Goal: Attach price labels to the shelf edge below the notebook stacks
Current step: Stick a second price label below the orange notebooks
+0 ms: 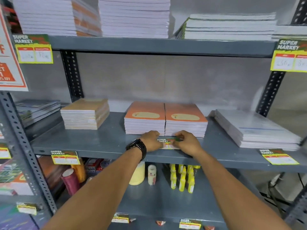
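Note:
A green and yellow "Super Market" price label (166, 143) lies at the front of the grey middle shelf (93, 143), just below two side-by-side stacks of orange-covered notebooks (166, 120). My left hand (152, 141), with a black watch on the wrist, presses on the label's left end. My right hand (186, 141) pinches its upper right corner. Most of the label is hidden by my fingers. Two labels hang from the same shelf edge: one at the left (65, 157) and one at the right (280, 156).
A tan notebook stack (84, 113) and plastic-wrapped white stacks (255, 128) share the middle shelf. The upper shelf (149, 44) holds tall white stacks and two hanging labels. Below stand yellow glue bottles (182, 177), tape rolls and a cup. An orange promo sign (8, 63) hangs left.

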`<state>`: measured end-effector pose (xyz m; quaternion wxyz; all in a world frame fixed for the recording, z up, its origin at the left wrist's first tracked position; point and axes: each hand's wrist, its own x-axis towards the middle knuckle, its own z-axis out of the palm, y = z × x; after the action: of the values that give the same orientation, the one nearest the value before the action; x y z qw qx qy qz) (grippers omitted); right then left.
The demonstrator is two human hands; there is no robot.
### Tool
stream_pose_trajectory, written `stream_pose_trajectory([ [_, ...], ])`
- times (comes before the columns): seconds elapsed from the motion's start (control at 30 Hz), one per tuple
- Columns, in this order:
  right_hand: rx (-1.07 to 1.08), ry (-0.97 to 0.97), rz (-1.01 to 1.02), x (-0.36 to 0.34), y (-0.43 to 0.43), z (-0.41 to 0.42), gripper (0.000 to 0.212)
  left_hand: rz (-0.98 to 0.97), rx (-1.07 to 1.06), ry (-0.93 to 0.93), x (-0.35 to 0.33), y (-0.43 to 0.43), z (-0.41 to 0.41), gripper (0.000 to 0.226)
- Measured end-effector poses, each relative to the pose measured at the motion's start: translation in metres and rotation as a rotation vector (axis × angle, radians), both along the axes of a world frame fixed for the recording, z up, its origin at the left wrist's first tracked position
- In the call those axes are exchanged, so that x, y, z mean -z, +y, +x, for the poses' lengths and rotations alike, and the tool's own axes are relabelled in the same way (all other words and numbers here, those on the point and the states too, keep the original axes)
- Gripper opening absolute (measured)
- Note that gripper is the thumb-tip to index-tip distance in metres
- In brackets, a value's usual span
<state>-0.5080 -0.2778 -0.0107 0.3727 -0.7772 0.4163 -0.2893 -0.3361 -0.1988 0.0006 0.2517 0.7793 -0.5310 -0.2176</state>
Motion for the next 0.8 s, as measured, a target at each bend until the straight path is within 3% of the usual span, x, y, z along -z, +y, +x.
stream_pose_trajectory([
  [0.13, -0.009, -0.097, 0.015, 0.002, 0.001, 0.000, 0.038, -0.117, -0.074, 0.091, 0.005, -0.008, -0.005, 0.055],
  [0.27, -0.015, -0.250, 0.049, 0.001, 0.004, -0.007, 0.034, -0.351, -0.099, 0.335, 0.006, -0.007, -0.010, 0.025],
  [0.37, -0.053, -0.287, 0.065, -0.001, 0.007, -0.016, 0.019, -0.444, -0.045, 0.387, 0.001, 0.003, -0.015, 0.026],
  [0.43, -0.089, -0.270, 0.053, -0.004, 0.014, -0.024, 0.009, -0.481, 0.005, 0.392, -0.002, 0.012, -0.018, 0.024],
  [0.6, -0.186, -0.127, -0.067, -0.004, 0.040, -0.043, 0.007, -0.510, 0.140, 0.406, -0.001, 0.045, -0.028, 0.018],
  [0.7, -0.202, -0.052, -0.127, 0.001, 0.053, -0.050, 0.004, -0.493, 0.127, 0.391, 0.009, 0.061, -0.036, 0.012],
  [0.8, -0.176, 0.017, -0.194, 0.011, 0.060, -0.049, 0.006, -0.491, 0.068, 0.256, 0.024, 0.064, -0.041, 0.011],
])
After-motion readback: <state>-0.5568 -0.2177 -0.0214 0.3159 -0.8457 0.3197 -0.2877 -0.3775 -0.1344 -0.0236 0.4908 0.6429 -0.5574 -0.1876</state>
